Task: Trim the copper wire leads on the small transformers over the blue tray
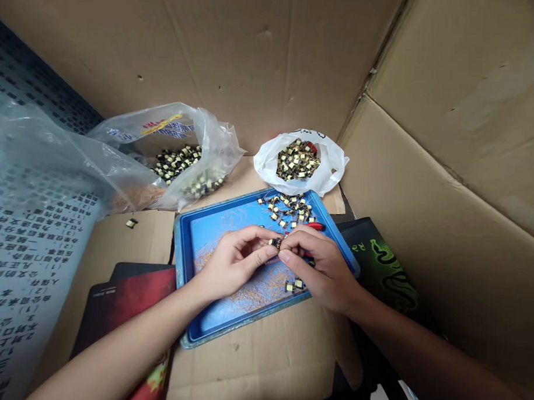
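Note:
Between the fingertips of my left hand [243, 254] is a small transformer [274, 242] with a black body and pale yellow tape. My right hand [320, 260] pinches at the transformer's right end, where its thin leads are; its exact hold is partly hidden by the fingers. Both hands are over a blue tray [222, 331]. A pile of wire-legged transformers [288, 209] lies at the tray's back right, and a few more [294, 285] lie below my right hand. A red-handled tool [315, 226] shows partly behind the right hand. Copper wire scraps [259, 290] litter the tray floor.
Behind the tray stand a white plastic bag [265, 173] of wire-legged transformers and, leftward, a clear bag [220, 146] holding many more. One loose transformer [132, 223] lies on cardboard at left. Dark mats [127, 312] flank the tray. Cardboard walls [237, 59] enclose the back and right.

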`<control>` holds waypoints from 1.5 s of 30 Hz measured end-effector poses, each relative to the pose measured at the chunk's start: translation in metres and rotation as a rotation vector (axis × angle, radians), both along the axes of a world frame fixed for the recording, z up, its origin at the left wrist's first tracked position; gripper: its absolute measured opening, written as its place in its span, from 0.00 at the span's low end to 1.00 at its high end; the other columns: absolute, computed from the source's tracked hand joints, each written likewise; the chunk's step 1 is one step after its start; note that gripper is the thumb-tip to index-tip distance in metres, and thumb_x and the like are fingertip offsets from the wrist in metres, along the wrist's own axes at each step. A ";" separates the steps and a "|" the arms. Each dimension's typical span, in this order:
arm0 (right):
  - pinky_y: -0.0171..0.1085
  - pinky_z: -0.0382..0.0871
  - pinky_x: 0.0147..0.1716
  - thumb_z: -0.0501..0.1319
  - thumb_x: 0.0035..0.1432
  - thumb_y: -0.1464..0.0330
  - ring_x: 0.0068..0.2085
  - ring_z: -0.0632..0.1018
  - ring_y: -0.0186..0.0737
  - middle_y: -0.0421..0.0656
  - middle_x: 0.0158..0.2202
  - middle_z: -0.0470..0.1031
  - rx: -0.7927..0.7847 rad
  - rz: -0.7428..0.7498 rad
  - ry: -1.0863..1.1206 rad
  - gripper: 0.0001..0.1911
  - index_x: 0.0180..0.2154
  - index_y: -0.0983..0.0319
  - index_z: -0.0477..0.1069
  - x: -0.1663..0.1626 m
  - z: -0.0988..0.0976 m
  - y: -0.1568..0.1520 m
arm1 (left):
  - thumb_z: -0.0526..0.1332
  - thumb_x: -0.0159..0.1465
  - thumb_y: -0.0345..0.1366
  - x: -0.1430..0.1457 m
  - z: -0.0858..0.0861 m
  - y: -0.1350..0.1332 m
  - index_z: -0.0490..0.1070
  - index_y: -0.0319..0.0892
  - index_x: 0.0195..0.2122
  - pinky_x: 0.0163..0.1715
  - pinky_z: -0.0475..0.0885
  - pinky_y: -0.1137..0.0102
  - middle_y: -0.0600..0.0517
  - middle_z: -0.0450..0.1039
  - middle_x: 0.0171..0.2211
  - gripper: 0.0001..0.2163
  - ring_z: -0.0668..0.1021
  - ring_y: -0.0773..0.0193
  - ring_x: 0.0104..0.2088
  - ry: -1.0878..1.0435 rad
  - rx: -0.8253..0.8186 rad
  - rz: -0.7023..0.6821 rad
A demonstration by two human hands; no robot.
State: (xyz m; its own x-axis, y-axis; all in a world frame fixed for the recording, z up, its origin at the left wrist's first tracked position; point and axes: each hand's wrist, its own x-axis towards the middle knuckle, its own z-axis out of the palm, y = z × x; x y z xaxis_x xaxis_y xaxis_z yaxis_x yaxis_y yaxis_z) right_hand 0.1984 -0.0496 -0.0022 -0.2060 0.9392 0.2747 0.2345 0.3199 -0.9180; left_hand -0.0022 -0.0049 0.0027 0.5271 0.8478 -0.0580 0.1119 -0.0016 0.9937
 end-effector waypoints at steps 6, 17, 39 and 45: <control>0.39 0.62 0.33 0.61 0.63 0.74 0.33 0.69 0.36 0.39 0.30 0.67 0.097 0.048 -0.128 0.07 0.31 0.60 0.69 0.006 0.001 0.002 | 0.69 0.65 0.42 -0.001 -0.004 0.003 0.80 0.39 0.45 0.38 0.74 0.73 0.47 0.82 0.38 0.13 0.79 0.67 0.35 -0.064 0.039 0.075; 0.47 0.73 0.51 0.62 0.65 0.73 0.50 0.77 0.45 0.48 0.50 0.73 0.256 -0.076 -0.180 0.16 0.53 0.57 0.72 0.007 0.000 0.005 | 0.74 0.60 0.39 -0.001 -0.007 0.007 0.78 0.40 0.42 0.33 0.66 0.74 0.54 0.71 0.30 0.13 0.70 0.70 0.30 -0.069 0.043 0.028; 0.55 0.61 0.48 0.68 0.56 0.59 0.52 0.72 0.61 0.53 0.53 0.74 0.309 -0.016 -1.029 0.26 0.55 0.59 0.73 0.048 -0.008 0.023 | 0.66 0.67 0.49 0.000 0.000 0.010 0.80 0.37 0.49 0.28 0.63 0.74 0.51 0.75 0.28 0.20 0.72 0.69 0.28 0.070 -0.096 -0.011; 0.52 0.61 0.44 0.63 0.52 0.67 0.48 0.72 0.62 0.54 0.45 0.74 0.324 -0.068 -1.087 0.22 0.50 0.64 0.73 0.036 -0.009 0.026 | 0.68 0.65 0.46 -0.002 0.001 0.012 0.78 0.37 0.48 0.26 0.62 0.75 0.51 0.76 0.28 0.18 0.70 0.71 0.26 -0.034 -0.199 0.007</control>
